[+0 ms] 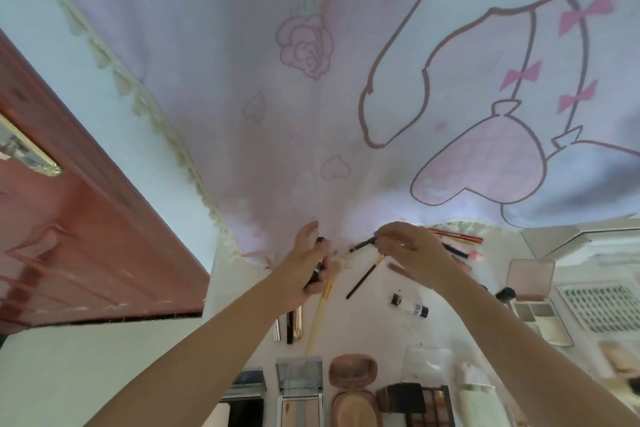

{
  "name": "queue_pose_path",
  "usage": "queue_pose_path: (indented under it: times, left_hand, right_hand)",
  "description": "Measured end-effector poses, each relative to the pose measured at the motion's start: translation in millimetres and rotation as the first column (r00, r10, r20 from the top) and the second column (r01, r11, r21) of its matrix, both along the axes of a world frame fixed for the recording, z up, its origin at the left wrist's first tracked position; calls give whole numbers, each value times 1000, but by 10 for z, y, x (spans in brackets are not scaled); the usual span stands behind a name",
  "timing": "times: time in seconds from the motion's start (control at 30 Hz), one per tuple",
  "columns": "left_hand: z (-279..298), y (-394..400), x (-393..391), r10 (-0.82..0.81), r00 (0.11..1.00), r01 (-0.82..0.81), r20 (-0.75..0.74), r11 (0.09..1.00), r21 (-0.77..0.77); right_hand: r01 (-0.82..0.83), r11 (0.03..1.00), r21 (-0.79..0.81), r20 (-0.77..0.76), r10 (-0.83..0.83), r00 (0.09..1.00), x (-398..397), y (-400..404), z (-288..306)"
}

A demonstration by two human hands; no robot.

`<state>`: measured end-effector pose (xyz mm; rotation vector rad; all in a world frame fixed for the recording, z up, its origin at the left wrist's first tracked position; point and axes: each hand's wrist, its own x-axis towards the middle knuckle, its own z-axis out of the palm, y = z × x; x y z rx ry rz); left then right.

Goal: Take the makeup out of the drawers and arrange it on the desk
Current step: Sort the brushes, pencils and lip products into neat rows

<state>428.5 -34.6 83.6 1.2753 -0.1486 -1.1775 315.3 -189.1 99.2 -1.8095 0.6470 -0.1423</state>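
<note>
While a dark tube (318, 263) is gripped in the left hand (308, 260) and a thin black pencil (363, 245) is pinched in the right hand (412, 253), much makeup, including palettes (415, 402) and brushes (365, 276), is already laid across the table (381, 329); arranging seems well advanced.

Worktop (377, 319): smooth white, matt, some small specks. Printed curtain (311, 97) at far edge: thin matt cloth, pastel print, cream fringed trim. Door (86, 236) off left edge: reddish-brown wood look, semi-gloss, with shiny brass-coloured metal handle plate (31, 152). Dark tube (320, 262) in left hand (304, 270): glossy plastic. Thin black pencil (362, 245) in right hand (412, 253): smooth, slight sheen. Small bottle (410, 305) mid-worktop: clear glossy with black caps. Open compact (530, 277) near right edge: satin pinkish plastic lid. Round case (352, 369) at near edge: matt tan, material unclear.
</note>
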Motion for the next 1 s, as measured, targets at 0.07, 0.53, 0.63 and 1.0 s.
queue_pose_path:
  times: [0.07, 0.53, 0.63, 1.0]
  left_hand:
    - [40, -11, -3, -89, 995, 86, 33, 992, 95]
    - [281, -114, -151, -435, 533, 290, 726, 900, 326]
    - [353, -189, -147, -333, 457, 210, 825, 942, 264]
    - [917, -428, -28, -2, 560, 126, 829, 989, -83]
  right_hand:
    - [-14, 1000, 20, -10, 14, 1000, -9, -20, 43]
    - [-64, 989, 134, -94, 76, 993, -115, 167, 219]
    - [13, 975, 223, -50, -2, 999, -116, 119, 294]
    - [129, 966, 226, 73, -149, 986, -3, -64, 939]
